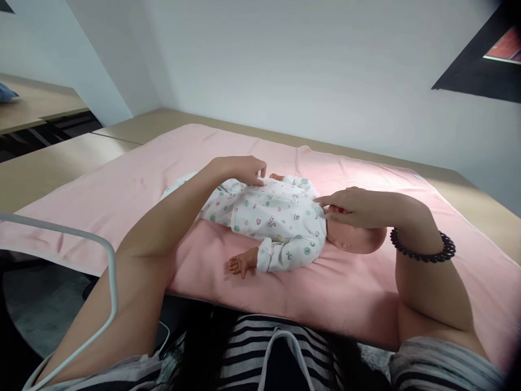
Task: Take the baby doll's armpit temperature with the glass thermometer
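Note:
A baby doll point(356, 239) lies on its back on a pink blanket point(195, 271), head to my right. It wears a white printed baby outfit point(280, 217), and its near arm rests out on the blanket. My left hand point(247, 170) hovers over or touches the outfit at the doll's waist, on the far side, with fingers loosely bent and a gap between thumb and forefinger. Across the doll's face is my right hand point(353, 207), its forefinger reaching the collar and its thumb apart near the chin. The doll's legs are partly hidden behind my left forearm.
The blanket covers most of a light wooden table point(114, 144) beside a white wall point(277, 70). At the left, a pale cable point(112, 271) hangs in front of my left arm. Another table point(36, 100) stands farther left. A dark bead bracelet point(423, 255) circles my right wrist.

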Tool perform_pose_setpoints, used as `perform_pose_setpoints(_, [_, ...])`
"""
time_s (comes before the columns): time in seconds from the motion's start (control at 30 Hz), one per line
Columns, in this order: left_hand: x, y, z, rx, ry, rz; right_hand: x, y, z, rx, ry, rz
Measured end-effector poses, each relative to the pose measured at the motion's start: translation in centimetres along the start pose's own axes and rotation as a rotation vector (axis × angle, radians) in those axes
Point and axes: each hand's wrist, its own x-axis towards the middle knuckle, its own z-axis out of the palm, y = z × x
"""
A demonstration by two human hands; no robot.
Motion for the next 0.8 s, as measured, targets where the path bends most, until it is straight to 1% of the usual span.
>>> perform_pose_setpoints(0.2, [0.8,0.6,1.0,0.027,0.047,0.003,0.0,-0.2,-0.1,0.021,0.004,0.005])
perform_pose_setpoints(0.43, [1.1,1.4,1.5,0.091,0.069,0.016,-0.3,-0.9,-0.5,-0.033,-0.056,0.002])
perform_pose_setpoints(0.57, [1.6,0.9,1.5,0.123,0.071,-0.036,-0.5,-1.0,-0.5,-0.043,-0.039,0.009])
perform_pose_setpoints(0.8, [2.1,0.0,1.6,0.106,0.073,-0.111,-0.6,-0.7,-0.3,-0.045,0.001,0.023])
